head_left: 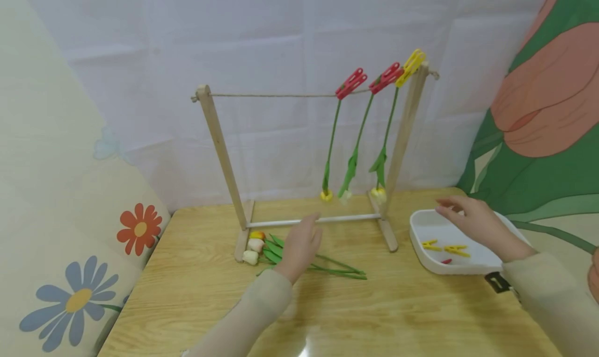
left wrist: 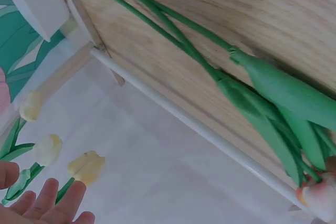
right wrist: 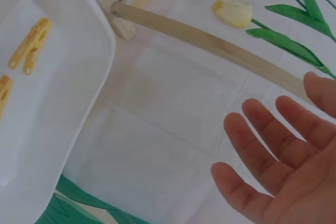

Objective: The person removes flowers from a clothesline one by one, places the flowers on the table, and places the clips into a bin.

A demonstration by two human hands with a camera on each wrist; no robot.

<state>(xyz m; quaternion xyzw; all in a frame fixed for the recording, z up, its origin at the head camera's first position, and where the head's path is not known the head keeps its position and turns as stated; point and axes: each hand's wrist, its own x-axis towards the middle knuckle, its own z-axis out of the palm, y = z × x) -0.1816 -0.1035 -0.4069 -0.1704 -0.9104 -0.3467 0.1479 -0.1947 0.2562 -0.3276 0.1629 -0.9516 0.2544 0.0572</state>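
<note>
My left hand (head_left: 301,245) hovers over the loose tulips lying on the table, its fingers relaxed and holding nothing. Those tulips have white, pinkish and orange-yellow heads (head_left: 256,244) at the left and green stems (left wrist: 184,40) that stretch right. Above the white tray (head_left: 421,215) is my right hand (head_left: 472,222), with loosely bent fingers and nothing in them. Inside the tray lie yellow clothespins (head_left: 456,250) and a red piece (head_left: 446,261). Three tulips (head_left: 353,164) hang heads down from the rope, held by two red clothespins (head_left: 351,83) and a yellow clothespin (head_left: 411,67).
A wooden stand with a left post (head_left: 222,154) and a right post (head_left: 407,133) carries the rope (head_left: 271,95). Low between its feet runs a white rod (head_left: 348,219). Behind hangs a white cloth (head_left: 262,35). A black buckle (head_left: 497,282) shows by my right sleeve.
</note>
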